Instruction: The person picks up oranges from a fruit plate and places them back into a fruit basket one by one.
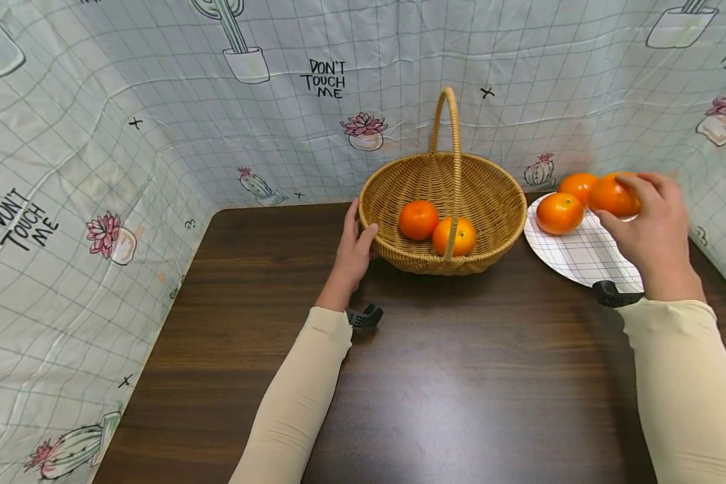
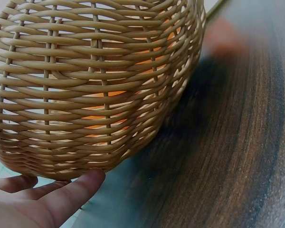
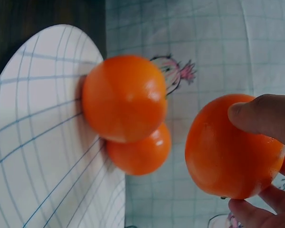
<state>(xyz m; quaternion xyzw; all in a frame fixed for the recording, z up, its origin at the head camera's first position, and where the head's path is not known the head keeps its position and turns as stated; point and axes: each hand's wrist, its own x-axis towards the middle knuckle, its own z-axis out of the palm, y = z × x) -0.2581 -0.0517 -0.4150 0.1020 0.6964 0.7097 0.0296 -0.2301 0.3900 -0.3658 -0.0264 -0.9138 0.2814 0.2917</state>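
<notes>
A wicker basket (image 1: 487,175) with a tall arched handle stands at the back of the table, holding two oranges, one (image 1: 418,220) left of the other (image 1: 458,235). My left hand (image 1: 353,252) rests against the basket's left side; in the left wrist view its fingertips touch the weave (image 2: 71,99) with the fingers fairly straight. On the right, my right hand (image 1: 659,222) grips an orange (image 3: 232,147) between thumb and fingers, raised over a white plate (image 1: 571,259). Two more oranges sit on that plate, a nearer one (image 1: 559,214) and one (image 1: 578,186) behind it.
The dark wooden table (image 1: 448,390) spreads out in front of the basket. A grid-patterned cloth (image 1: 290,128) with cactus drawings hangs behind the table and along both sides. The plate's left edge lies close beside the basket.
</notes>
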